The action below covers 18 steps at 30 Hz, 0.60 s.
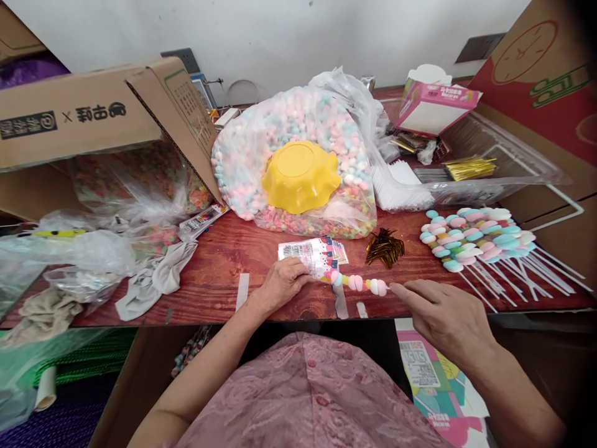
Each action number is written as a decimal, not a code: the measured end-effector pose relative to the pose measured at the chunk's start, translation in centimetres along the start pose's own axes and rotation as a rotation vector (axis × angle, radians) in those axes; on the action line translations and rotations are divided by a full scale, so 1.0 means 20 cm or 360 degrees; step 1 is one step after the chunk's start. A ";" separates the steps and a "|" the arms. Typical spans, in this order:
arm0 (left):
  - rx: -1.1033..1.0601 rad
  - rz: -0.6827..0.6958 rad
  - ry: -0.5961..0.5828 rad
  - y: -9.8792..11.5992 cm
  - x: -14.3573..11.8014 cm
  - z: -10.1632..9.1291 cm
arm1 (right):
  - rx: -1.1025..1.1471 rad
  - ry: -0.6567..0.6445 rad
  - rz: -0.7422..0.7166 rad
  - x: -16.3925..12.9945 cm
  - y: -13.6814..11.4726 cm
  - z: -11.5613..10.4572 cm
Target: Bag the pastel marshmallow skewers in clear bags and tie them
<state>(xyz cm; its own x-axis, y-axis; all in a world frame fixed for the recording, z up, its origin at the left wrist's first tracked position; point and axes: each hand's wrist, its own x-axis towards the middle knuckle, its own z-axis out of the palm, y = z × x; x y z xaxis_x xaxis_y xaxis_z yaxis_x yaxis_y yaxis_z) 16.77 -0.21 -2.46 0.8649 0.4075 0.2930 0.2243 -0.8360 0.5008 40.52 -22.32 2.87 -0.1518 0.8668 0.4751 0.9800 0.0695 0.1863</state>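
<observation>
Just below the middle of the frame, the candy skewer (359, 283) lies along the front edge of the wooden table (224, 261). The left hand (280, 283) pinches its wrapped end, half slid into a printed sleeve (312, 252); the right hand (443, 314) holds the bare stick end between narrowed fingertips. The marshmallow pieces look soft, light and easily squashed, so the thin, stiff stick seems the safer grip. Behind, centre frame, a clear bag (298, 124) bulges with pastel candies, a yellow bowl (301, 174) upturned on it. Finished skewers (471, 236) are piled at right
</observation>
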 end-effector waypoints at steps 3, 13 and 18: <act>0.0024 0.0018 0.0015 0.00 0.00 0.01 | -0.0006 0.0041 -0.0013 -0.01 0.00 -0.02; 0.0262 0.0107 -0.0101 0.02 -0.01 0.00 | 0.0014 0.0013 -0.0081 -0.01 -0.04 -0.02; 0.0224 0.0135 -0.0116 0.01 -0.02 0.01 | 0.0166 0.0075 -0.0040 0.03 -0.13 0.03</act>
<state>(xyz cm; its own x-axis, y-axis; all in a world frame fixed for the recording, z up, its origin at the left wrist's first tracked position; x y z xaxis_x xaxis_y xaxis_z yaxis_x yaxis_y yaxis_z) 16.58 -0.62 -2.59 0.9124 0.3101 0.2671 0.2055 -0.9115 0.3562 38.04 -21.68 2.18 -0.1799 0.8400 0.5119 0.9835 0.1439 0.1094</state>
